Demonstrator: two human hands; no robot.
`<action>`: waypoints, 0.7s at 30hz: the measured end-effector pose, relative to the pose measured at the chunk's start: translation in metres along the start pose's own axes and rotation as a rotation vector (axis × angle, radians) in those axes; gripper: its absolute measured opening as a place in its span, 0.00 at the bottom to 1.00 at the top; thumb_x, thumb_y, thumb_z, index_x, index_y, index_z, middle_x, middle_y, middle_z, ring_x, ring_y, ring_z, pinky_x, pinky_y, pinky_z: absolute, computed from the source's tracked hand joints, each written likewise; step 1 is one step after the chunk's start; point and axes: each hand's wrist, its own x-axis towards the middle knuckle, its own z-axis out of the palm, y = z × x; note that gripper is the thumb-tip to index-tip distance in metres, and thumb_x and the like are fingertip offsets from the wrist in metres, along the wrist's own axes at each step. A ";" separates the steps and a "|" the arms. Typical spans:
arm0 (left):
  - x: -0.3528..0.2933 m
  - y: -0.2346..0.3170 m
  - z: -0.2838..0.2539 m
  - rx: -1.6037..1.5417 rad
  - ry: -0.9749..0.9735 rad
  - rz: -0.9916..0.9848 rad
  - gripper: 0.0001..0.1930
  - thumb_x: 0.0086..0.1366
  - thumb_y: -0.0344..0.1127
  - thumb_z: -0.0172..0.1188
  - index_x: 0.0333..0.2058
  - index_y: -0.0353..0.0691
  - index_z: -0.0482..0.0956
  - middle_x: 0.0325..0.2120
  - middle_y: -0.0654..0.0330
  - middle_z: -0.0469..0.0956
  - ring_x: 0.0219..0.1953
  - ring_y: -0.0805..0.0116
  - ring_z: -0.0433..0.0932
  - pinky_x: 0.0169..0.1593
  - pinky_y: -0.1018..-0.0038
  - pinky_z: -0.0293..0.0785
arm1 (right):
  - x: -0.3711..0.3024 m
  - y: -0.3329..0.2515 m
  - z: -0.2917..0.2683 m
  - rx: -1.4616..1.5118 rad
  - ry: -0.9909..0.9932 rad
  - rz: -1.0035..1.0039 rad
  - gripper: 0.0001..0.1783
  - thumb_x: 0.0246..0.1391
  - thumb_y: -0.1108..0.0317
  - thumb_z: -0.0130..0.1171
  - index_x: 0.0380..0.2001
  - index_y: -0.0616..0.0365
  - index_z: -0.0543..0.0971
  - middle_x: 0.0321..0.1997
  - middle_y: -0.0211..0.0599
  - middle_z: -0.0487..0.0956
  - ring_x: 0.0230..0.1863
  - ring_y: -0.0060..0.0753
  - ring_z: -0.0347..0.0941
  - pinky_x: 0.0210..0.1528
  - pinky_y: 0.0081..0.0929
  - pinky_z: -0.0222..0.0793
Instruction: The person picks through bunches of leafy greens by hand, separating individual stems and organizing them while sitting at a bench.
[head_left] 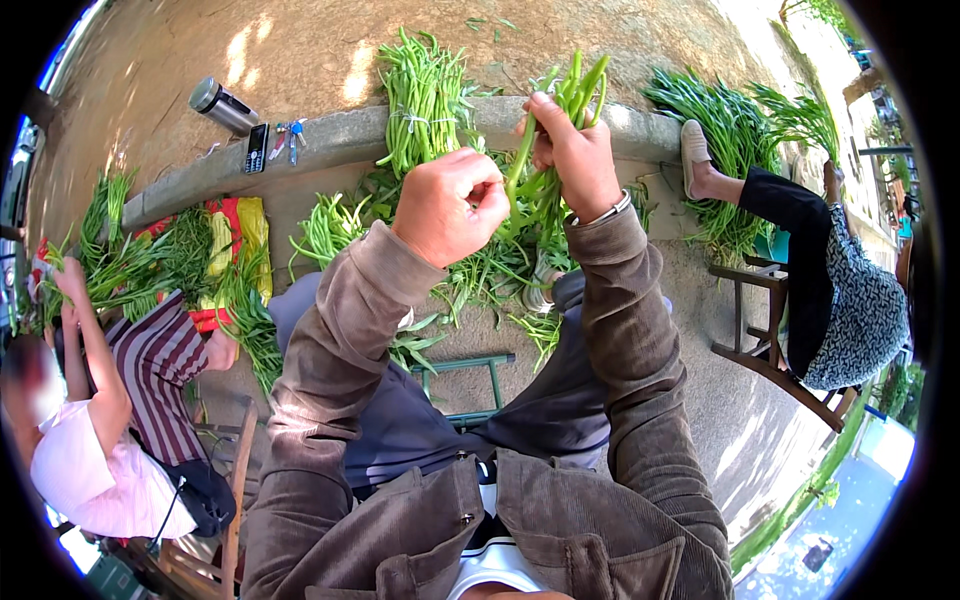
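Note:
My right hand (577,160) is closed round a small bunch of water spinach (580,90), its thick pale-green stems pointing up and its leaves hanging below. Beside those stems my left hand (450,205) is closed, thumb against curled fingers; anything inside it is hidden. Just beyond, a larger bundle of water spinach (415,110), tied round its middle, lies across the stone kerb (330,140). Below my hands, loose water spinach leaves and stems (480,275) are spread on the ground between my feet.
On the kerb at left are a metal flask (222,105), a keypad phone (256,148) and keys (290,140). A person (110,420) sits at left handling greens; another (850,290) sits at right on a wooden chair (765,340) beside a large pile of greens (725,150).

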 end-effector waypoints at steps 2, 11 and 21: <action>0.001 0.004 -0.004 -0.082 0.003 -0.038 0.02 0.50 0.21 0.56 0.25 0.34 0.75 0.17 0.66 0.71 0.17 0.84 0.68 0.19 0.86 0.62 | 0.002 -0.003 -0.004 0.108 0.006 -0.011 0.09 0.54 0.65 0.52 0.26 0.59 0.75 0.20 0.31 0.75 0.13 0.13 0.59 0.15 0.15 0.54; 0.000 -0.008 -0.024 -0.369 -0.085 -0.365 0.07 0.54 0.24 0.60 0.33 0.34 0.75 0.21 0.71 0.73 0.21 0.89 0.67 0.23 0.90 0.62 | 0.005 -0.018 -0.034 0.341 -0.169 0.101 0.09 0.57 0.65 0.47 0.32 0.59 0.72 0.24 0.27 0.72 0.13 0.11 0.51 0.16 0.14 0.50; 0.006 0.002 0.003 -0.081 -0.300 -0.254 0.16 0.51 0.37 0.64 0.38 0.37 0.76 0.09 0.63 0.67 0.13 0.78 0.66 0.19 0.78 0.63 | -0.002 -0.017 -0.018 0.215 -0.218 0.121 0.10 0.56 0.65 0.49 0.31 0.61 0.73 0.23 0.27 0.73 0.12 0.11 0.52 0.16 0.14 0.50</action>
